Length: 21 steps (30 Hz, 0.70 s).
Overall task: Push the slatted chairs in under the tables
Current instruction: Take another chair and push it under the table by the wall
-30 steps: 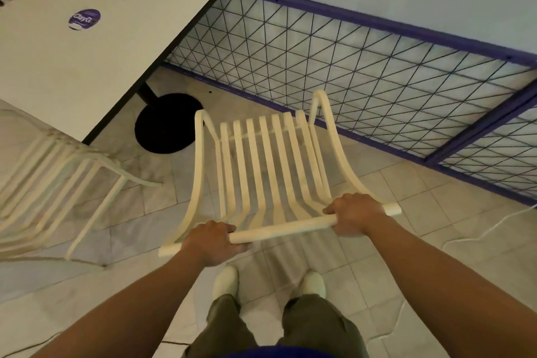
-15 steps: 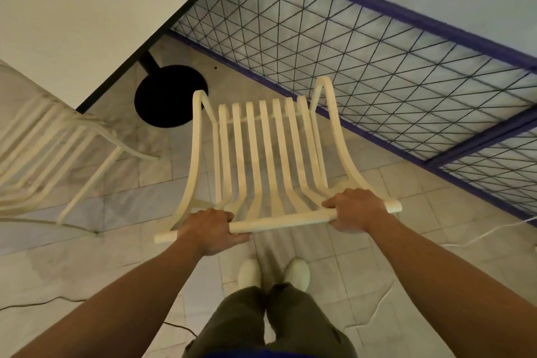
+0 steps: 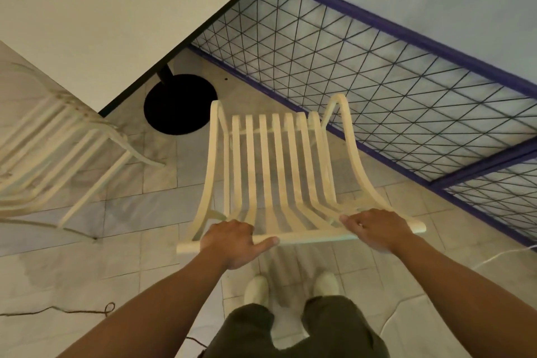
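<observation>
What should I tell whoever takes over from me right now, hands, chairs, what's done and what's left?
Left hand and right hand: both grip the top rail of the slatted chair.
That chair stands clear of the table, beside the mesh railing, not under.
Second chair sits at the table's near edge, mostly out.
Done: nothing tucked in.
Left: push both under.

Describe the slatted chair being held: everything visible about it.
The slatted chair is cream, wood-like, with seven long slats curving from seat into back between two bent side rails. Left hand and right hand grip its round top rail. It stands on floor tiles beside the mesh fence, not yet under the table.
</observation>
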Each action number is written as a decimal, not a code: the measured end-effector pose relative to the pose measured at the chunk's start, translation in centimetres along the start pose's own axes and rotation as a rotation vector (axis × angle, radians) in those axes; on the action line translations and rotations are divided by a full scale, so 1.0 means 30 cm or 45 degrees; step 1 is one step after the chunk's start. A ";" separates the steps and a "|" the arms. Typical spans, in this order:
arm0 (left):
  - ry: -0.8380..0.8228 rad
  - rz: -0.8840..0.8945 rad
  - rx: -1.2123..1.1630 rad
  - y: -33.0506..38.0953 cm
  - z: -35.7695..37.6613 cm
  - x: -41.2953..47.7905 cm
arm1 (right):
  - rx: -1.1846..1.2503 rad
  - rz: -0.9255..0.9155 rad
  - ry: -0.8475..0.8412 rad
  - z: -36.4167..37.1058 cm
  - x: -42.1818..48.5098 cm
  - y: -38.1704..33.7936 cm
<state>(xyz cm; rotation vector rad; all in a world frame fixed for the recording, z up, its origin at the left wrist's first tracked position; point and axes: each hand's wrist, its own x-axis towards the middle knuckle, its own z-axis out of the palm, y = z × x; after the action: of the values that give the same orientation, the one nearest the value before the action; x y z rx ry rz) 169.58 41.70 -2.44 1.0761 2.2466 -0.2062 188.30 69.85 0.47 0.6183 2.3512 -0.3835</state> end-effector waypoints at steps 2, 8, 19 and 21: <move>0.041 -0.026 -0.005 -0.002 0.007 0.009 | -0.168 -0.023 0.081 0.010 0.005 -0.003; 0.093 0.022 0.146 0.023 0.021 -0.006 | -0.291 -0.138 0.147 0.009 0.007 0.020; 0.050 -0.065 0.342 0.209 0.011 0.000 | -0.233 -0.165 0.214 -0.064 0.050 0.167; 0.054 -0.115 0.313 0.247 0.008 0.006 | -0.228 -0.200 0.226 -0.082 0.070 0.204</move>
<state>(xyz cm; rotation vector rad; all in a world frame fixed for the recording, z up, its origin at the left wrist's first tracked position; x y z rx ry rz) 175.14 46.57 -1.81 1.1127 2.3550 -0.5139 188.81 76.75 0.22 0.3980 2.5783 -0.1894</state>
